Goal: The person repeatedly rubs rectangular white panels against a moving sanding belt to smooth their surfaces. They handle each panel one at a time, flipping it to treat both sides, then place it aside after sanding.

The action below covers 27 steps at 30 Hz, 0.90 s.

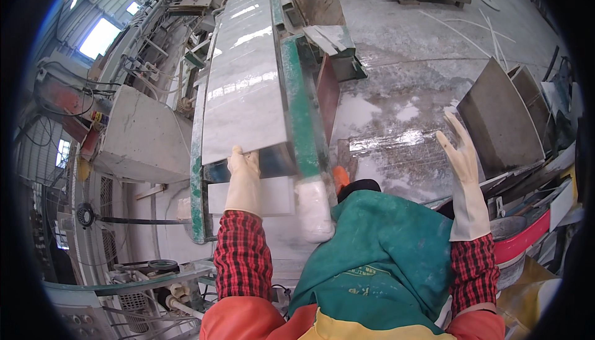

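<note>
- Green-framed conveyor (300, 108) — runs away ahead of the left fingers, its frame passing on either side of them.
- Long pale slab (245, 108) — lies flat on that conveyor, its near edge right at the left fingers, the rest stretching forward beyond them.
- Grey leaning panels (501, 117) — stand tilted just to the right of the right fingers.
- Smaller pale panel (277, 197) — lower than the slab, beneath and to the right of the left fingers.
- Red tub (525, 241) — below and right of the right fingers; a grey round vessel shows at its rim, but I cannot tell what either holds.
- Right hand (463, 160) — gloved, raised, fingers spread and released.
- Left hand (244, 174) — gloved, fingers grasping the slab's near edge.
</note>
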Motion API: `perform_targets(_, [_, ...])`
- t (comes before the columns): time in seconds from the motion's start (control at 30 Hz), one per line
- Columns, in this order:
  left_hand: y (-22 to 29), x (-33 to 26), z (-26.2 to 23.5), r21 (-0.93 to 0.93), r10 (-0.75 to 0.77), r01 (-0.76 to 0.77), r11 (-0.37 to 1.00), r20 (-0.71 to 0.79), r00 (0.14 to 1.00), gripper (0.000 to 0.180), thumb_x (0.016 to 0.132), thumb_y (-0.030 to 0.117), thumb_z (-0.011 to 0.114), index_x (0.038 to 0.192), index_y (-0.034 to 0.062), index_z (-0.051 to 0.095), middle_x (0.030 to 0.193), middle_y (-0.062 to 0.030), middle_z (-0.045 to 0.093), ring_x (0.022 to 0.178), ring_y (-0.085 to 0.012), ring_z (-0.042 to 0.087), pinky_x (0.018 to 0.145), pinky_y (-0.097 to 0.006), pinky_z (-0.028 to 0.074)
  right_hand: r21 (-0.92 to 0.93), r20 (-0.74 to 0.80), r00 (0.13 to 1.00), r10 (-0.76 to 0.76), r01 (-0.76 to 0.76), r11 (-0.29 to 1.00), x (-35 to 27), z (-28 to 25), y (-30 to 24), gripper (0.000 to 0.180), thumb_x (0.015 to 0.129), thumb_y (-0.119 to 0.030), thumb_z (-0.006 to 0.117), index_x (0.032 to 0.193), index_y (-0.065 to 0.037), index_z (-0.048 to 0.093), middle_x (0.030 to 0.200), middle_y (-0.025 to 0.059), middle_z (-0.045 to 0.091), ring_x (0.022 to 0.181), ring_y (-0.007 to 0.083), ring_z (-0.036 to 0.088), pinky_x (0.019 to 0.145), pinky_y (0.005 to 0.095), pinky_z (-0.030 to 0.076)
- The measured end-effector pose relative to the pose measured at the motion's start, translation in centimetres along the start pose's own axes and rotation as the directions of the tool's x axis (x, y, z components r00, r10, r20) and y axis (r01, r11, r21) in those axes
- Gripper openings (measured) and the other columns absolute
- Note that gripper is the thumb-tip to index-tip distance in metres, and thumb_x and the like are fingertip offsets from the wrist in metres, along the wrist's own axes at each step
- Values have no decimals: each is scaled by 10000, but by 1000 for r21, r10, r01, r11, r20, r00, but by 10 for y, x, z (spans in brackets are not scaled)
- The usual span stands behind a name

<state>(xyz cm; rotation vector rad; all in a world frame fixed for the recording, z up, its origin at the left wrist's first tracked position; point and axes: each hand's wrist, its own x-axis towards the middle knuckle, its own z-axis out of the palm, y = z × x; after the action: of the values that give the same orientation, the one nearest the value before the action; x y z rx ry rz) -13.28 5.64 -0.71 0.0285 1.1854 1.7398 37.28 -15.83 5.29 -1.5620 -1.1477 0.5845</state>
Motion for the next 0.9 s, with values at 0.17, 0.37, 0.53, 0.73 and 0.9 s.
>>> perform_targets(0.17, [16, -20, -7, 359, -24, 7, 933, 43, 999, 431, 945, 187, 647, 1269, -34, 470, 1220, -194, 593, 1042, -314, 662, 818, -438, 633, -6, 2, 1000, 18, -18, 1000, -1, 3, -1, 601, 918, -211, 734, 1455, -44, 523, 1449, 171, 558, 1368, 257, 510, 1149, 355, 370])
perform_targets(0.37, [43, -5, -30, 570, -152, 108, 814, 31, 988, 316, 983, 323, 647, 1107, 34, 611, 1003, -56, 662, 840, -173, 666, 633, -241, 605, -14, -20, 999, 30, -30, 999, -2, -4, 5, 607, 906, -217, 750, 1447, -48, 533, 1415, 171, 586, 1352, 251, 528, 1130, 347, 388])
perform_targets(0.53, [77, 18, -61, 619, -388, 175, 765, 228, 893, 217, 964, 234, 647, 1059, 43, 605, 982, -51, 677, 789, -154, 667, 609, -232, 575, 43, -79, 997, 9, -5, 999, -1, -14, 21, 593, 909, -223, 755, 1433, -43, 545, 1398, 166, 601, 1338, 249, 538, 1123, 352, 397])
perform_targets(0.73, [58, -73, -6, 751, -15, -412, 516, 488, 873, 275, 994, 201, 617, 1125, -41, 600, 844, -115, 689, 658, -166, 658, 604, -274, 566, 109, -295, 955, 21, 12, 994, -13, -78, 25, 539, 945, -189, 720, 1415, 7, 543, 1407, 162, 596, 1323, 239, 543, 1122, 351, 401])
perform_targets(0.9, [-42, -90, 21, 218, 47, -939, 267, 970, 239, 408, 958, 165, 673, 1312, -11, 570, 1167, -176, 680, 1030, -265, 679, 923, -351, 530, -673, -476, 848, -232, -181, 717, -66, -194, 39, 552, 882, -219, 727, 1363, 7, 579, 1337, 167, 623, 1233, 333, 592, 1061, 392, 450])
